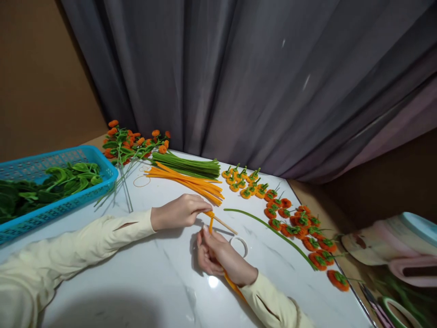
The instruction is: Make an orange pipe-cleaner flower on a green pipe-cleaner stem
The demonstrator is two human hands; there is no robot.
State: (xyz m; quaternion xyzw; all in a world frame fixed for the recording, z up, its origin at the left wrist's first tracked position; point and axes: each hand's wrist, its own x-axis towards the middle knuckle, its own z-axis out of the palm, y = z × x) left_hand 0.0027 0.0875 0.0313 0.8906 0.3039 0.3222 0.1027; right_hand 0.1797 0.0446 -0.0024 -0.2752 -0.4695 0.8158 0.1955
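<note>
My left hand (pixel 182 210) is closed on one end of a thin wooden stick (pixel 226 226), which points down to the right above the table. An orange pipe cleaner (pixel 211 224) is wound around the stick beside my left fingertips. Its strand runs down into my right hand (pixel 225 257), whose thumb and fingers pinch it. The pipe cleaner's tail passes under the right palm and out by the wrist. A white tape roll (pixel 245 248) lies just right of my right hand. One long green pipe cleaner (pixel 273 230) curves across the table beyond it.
Orange pipe cleaners (pixel 187 182) and a green bundle (pixel 186 165) lie at the back. Yellow (pixel 246 193) and orange-red fuzzy pieces (pixel 302 221) with green tops line the right. At left stand a blue basket (pixel 112 175) of leaves and orange flowers (pixel 128 141). A pink-handled jug (pixel 375 241) is far right.
</note>
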